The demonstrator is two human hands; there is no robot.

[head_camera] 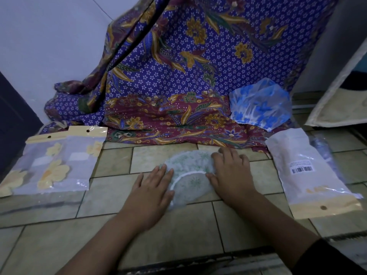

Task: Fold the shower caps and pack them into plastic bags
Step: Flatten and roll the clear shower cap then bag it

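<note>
A green-patterned shower cap (pixel 192 183) lies flat on the tiled floor (pixel 111 197) in the middle of the view, folded so that its white elastic edge (pixel 184 175) curves across it. Both hands are spread, with fingers straight, and they press down on it. The left hand (pixel 153 187) covers the cap's left edge, and the right hand (pixel 232 171) lies on its right side. A black sleeve (pixel 329 259) shows at the right forearm.

On the left, well apart from the cap, 2 overlapping plastic bags (pixel 59 165) lie on the floor, each with a yellow-flowered cap inside. On the right lies 1 more bag (pixel 309 175) with a barcode label and a pale header strip at its near end.

A blue-flowered shower cap (pixel 260 106) rests unfolded on a patterned purple cloth (pixel 178 76) that hangs down behind and spills onto the floor.
</note>
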